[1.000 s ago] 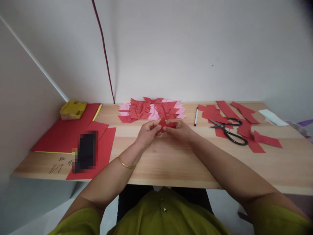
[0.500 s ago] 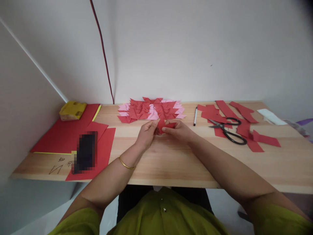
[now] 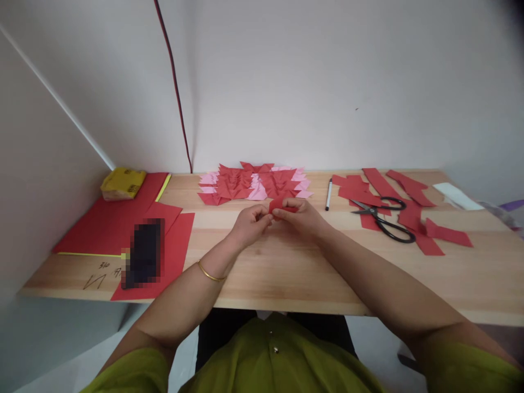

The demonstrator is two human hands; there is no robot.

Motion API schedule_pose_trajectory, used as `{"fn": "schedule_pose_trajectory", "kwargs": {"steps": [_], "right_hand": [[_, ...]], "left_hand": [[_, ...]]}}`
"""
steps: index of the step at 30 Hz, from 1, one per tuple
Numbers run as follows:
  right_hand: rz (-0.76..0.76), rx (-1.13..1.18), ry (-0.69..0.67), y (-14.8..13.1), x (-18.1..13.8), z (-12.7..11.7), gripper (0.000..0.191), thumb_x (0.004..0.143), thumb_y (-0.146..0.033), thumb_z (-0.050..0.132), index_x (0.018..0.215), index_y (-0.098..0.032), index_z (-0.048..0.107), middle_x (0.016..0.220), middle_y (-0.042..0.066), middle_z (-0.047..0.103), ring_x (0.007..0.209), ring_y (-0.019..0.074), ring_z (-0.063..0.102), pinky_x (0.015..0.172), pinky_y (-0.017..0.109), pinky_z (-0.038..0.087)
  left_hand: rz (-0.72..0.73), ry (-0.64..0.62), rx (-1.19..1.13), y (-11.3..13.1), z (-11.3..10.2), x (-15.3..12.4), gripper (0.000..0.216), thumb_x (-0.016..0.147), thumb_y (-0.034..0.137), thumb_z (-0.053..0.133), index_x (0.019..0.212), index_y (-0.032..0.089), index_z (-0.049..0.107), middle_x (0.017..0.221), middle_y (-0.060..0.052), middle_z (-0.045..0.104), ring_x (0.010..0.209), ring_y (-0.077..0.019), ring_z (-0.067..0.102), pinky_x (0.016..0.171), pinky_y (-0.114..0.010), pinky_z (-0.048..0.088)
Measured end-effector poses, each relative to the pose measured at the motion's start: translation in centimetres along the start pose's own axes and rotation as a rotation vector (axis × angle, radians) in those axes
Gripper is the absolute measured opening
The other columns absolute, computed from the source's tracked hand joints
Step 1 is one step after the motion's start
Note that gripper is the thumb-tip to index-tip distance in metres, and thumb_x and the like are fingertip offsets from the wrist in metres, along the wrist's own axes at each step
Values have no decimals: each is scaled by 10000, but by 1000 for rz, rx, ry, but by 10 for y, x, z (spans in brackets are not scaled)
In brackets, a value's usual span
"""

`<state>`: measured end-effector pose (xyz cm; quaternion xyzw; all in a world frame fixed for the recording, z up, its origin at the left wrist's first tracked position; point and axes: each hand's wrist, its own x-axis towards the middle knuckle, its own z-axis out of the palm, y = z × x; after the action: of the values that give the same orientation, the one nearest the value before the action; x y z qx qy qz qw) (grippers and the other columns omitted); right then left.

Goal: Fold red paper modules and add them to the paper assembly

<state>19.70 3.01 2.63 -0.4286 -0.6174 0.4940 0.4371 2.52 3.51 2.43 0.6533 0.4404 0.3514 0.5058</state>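
Soft, dim light, faint shadows, wide-angle stretch, dark upper-right corner

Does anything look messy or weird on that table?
Yes, a bit. The red paper scraps on the right lie every which way, some overlapping, with open scissors on top. And dark scribbles are on the wooden table itself, at the left, odd for a tabletop.

"what's different about the red paper [image 3: 277, 205]?"
"its raised tip has given way to a rounded top."
"and the left hand [image 3: 250, 225]?"
"its fingers have moved lower, curled by the paper's left edge."
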Motion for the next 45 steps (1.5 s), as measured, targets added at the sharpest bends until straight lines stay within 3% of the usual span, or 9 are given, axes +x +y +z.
{"fn": "schedule_pose_trajectory", "kwargs": {"steps": [8,13,17,25,31,34,37,42,45], "right_hand": [[125,163,-39,9,4,-8,416,783,-559,556,726,-159,658,709,38,660,682,144,580,675,290,462],[142,186,-101,4,4,-16,363,673,-449,716,913,-181,666,851,41,688,761,151,618,705,288,474],[108,65,-95,3,2,-9,289,618,-402,758,751,-162,666,721,25,660,642,125,572,600,257,439],[81,-106,-78,4,2,-8,448,795,-571,505,649,-173,650,614,12,609,566,120,520,546,257,395],[208,197,126,5,9,-19,515,792,-651,433,821,-183,647,740,54,648,671,158,596,653,295,454],[166,7,47,3,7,-20,390,743,-563,575,789,-181,636,760,27,633,673,136,557,616,258,411],[82,-179,-55,0,3,-16,299,714,-452,652,653,-166,587,634,-19,545,594,102,462,553,235,332],[10,-194,-23,-4,0,-11,256,745,-390,624,647,-160,570,632,-24,508,596,98,426,558,239,309],[-20,-214,-56,-5,0,-9,268,759,-398,611,641,-163,562,622,-24,501,589,100,421,556,241,308]], "left_hand": [[5,-31,7,-2,-6,2,217,744,338,577,647,155,516,563,30,507,485,-78,406,480,-209,304],[46,-42,147,-3,-5,1,190,746,305,557,637,158,509,535,43,457,487,-78,372,487,-213,280],[122,-73,269,0,-3,-1,141,731,237,526,616,156,522,546,42,442,523,-85,372,510,-220,274],[124,-126,227,1,-7,0,180,745,297,528,633,156,527,557,40,442,529,-86,364,514,-223,278],[28,-39,165,-2,-7,1,202,742,329,549,636,161,515,534,42,459,488,-84,371,487,-220,281],[21,5,153,-3,-5,2,209,751,342,552,647,163,521,543,37,474,492,-87,384,490,-219,296],[69,-4,164,-3,-4,2,216,755,350,560,655,159,537,563,35,472,521,-88,390,503,-217,302],[67,-58,36,-3,-3,2,240,756,383,583,774,144,595,640,22,515,566,-89,417,530,-218,320],[36,-63,-3,-3,-3,2,229,738,367,609,737,138,589,619,27,510,549,-81,410,521,-214,310]]}}
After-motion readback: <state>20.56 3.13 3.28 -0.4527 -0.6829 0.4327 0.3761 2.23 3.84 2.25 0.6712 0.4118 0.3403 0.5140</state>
